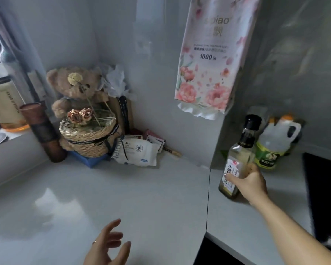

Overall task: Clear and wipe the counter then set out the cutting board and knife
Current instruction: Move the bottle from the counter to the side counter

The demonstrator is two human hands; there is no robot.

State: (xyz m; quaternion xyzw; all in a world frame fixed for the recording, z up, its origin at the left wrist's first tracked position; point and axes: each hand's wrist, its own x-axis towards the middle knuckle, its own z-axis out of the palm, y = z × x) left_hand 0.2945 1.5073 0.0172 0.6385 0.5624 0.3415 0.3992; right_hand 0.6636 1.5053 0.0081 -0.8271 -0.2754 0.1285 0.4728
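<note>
The right hand (250, 180) wraps the lower body of a glass oil bottle (244, 148) at 3 o'clock. The bottle is tilted, probably being parked near the orange-capped jug (273, 148) by the wall to free the bench (122, 192). The left hand (107, 245) hangs at 6 o'clock, fingers spread, holding nothing. A basket (88, 140) and wipes pack (139, 152) crowd the 10 o'clock corner. No cutting board or knife shows.
</note>
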